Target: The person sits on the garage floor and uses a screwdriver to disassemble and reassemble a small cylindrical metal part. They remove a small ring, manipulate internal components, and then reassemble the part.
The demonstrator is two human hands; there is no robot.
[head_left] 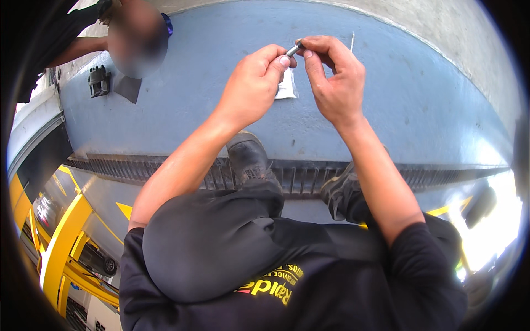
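In front of me, above the blue floor, my two hands meet at a short silvery metal pin (292, 51) with a dark end. My left hand (251, 83) pinches its bare metal part between thumb and fingers. At the dark end, my right hand (339, 80) is closed, thumb and fingertips against it. Whether that dark end is a rubber boot or part of the pin is too small to tell. Below my hands lies a white packet (285, 88), partly hidden by my left hand.
A dark metal caliper-like part (99, 81) and a dark flat sheet (127, 89) lie at the far left, near another person's arm (83, 49). A thin white strip (353, 41) lies beyond my right hand. A slotted drain grate (301, 175) runs past my boots. Yellow lift frame (63, 237) stands left.
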